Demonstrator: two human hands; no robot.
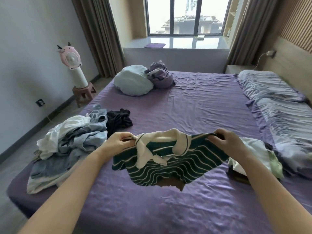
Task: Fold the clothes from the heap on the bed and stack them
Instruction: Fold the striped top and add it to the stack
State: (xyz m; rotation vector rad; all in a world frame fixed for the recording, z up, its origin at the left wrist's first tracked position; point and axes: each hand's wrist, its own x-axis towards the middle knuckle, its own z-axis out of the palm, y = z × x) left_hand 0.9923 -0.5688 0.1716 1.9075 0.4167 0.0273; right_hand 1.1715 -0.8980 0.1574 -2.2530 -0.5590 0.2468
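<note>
— Striped top, where is it?
— Held up over the near part of the purple bed, by its shoulders.
— Fingers?
— Left hand and right hand each pinch a shoulder, fingers curled.
— The heap?
— Near left. A folded pile lies near right.

Both bare arms reach forward from the lower corners, roughly level and spread apart. The left hand has its fingers curled inward, thumb and fingertips pinching the top at one shoulder. The right hand mirrors it, knuckles up, fingers pinching the other shoulder.
</note>
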